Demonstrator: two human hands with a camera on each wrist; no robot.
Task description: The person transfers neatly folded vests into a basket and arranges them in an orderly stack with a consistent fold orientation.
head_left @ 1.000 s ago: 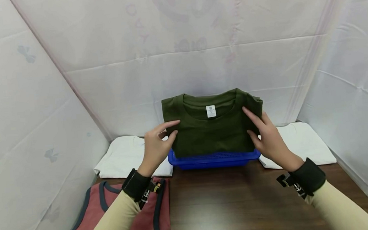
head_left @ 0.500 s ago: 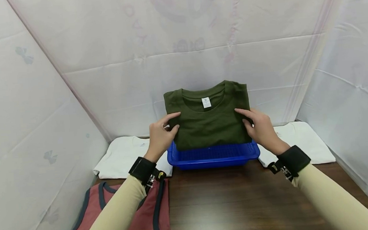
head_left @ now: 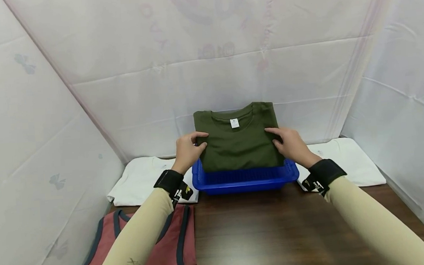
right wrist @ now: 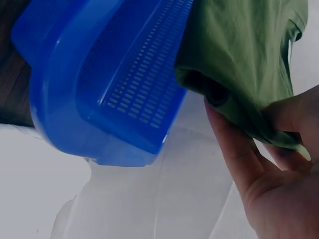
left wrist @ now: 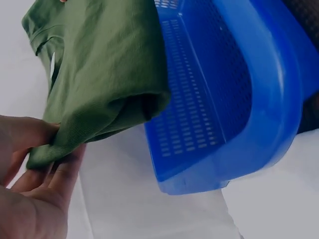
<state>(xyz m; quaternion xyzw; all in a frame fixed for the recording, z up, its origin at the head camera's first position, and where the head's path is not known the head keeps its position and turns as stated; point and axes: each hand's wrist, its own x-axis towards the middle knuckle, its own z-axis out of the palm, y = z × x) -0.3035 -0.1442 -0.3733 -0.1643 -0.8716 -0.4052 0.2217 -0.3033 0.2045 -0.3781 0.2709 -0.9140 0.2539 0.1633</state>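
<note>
A folded T-shirt [head_left: 239,145] in plain dark olive green, with a small white label [head_left: 234,123] inside its collar; below it a bright blue plastic basket [head_left: 244,178], its walls patterned with rows of small slots; a plain white folded garment [head_left: 141,181] on the left and another white folded garment [head_left: 347,164] on the right; a brick-red vest [head_left: 168,250] edged in dark grey-blue trim; a dark brown wood-grain table [head_left: 263,235]; beige sleeves [head_left: 366,224] with black wrist straps [head_left: 323,174]; white backdrop sheets [head_left: 207,67] with faint pink and grey printing.
</note>
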